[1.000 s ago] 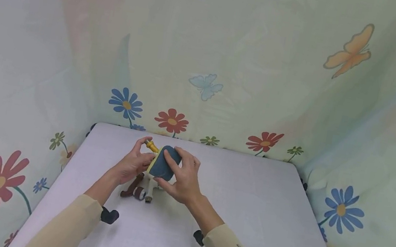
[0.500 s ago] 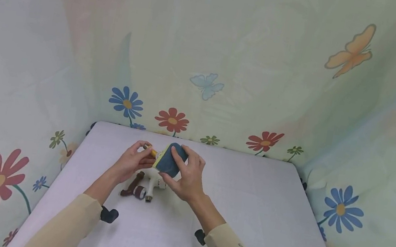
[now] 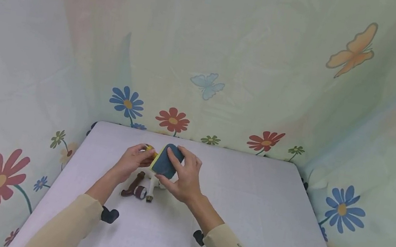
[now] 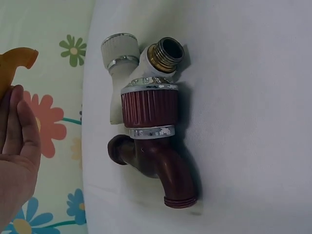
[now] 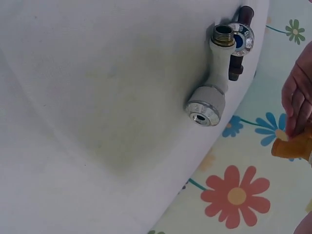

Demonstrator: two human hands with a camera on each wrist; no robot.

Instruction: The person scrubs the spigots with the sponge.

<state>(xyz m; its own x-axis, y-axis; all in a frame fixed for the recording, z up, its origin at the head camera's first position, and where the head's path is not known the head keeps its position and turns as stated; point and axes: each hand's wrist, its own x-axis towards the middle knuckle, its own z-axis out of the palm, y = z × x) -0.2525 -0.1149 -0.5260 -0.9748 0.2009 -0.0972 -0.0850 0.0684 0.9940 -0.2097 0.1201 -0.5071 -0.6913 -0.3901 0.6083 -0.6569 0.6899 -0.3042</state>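
My left hand [image 3: 130,163] grips a small yellow tap [image 3: 151,149] above the far left part of the table. In the left wrist view, the yellow tap's curved spout [image 4: 19,57] rises above that hand's fingers [image 4: 29,129]. My right hand [image 3: 186,178] holds a sponge [image 3: 167,162], dark blue on one face and yellow-green beneath. The sponge is up against the tap, its yellow side toward it; the exact contact is hidden. Below lie a brown-red tap [image 4: 151,109] and a white tap [image 5: 219,73], close together.
A white-covered table [image 3: 245,217] stretches out under both arms. Behind and beside it hang cloth walls [image 3: 254,63] printed with flowers and butterflies. Dark wrist-worn pieces [image 3: 110,216] show by both sleeves.
My left fingers have shifted round the yellow tap and cover more of it than a second ago. The sponge moved slightly up and right, then back left and down against the tap.
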